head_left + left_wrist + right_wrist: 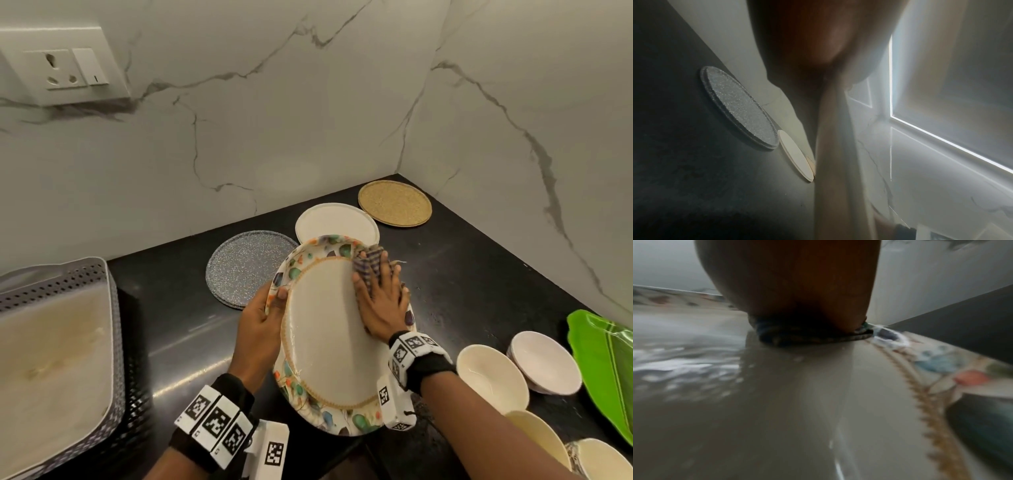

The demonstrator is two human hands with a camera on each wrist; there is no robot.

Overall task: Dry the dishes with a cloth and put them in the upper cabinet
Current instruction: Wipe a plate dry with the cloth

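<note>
Here, the left hand (pixel 260 322) grips the oval platter (pixel 325 342) at nine o'clock while the flat right hand (pixel 380 305) presses the checked cloth (pixel 368 265) toward two o'clock, mid-drying; the wet streaks at seven o'clock likely need wiping next.

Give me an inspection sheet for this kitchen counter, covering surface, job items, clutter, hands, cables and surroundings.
Surface: black counter, glossy.
Job's things: oval floral platter, partly wet; checked cloth on it; cream bowls to the right.
Clutter: glitter round mat, cream round plate, gold round mat, green leaf tray, perforated basket.
Hands: left hand holds platter rim; right hand presses cloth flat.
Cables: nothing seen.
Surroundings: marble wall, wall socket.
</note>
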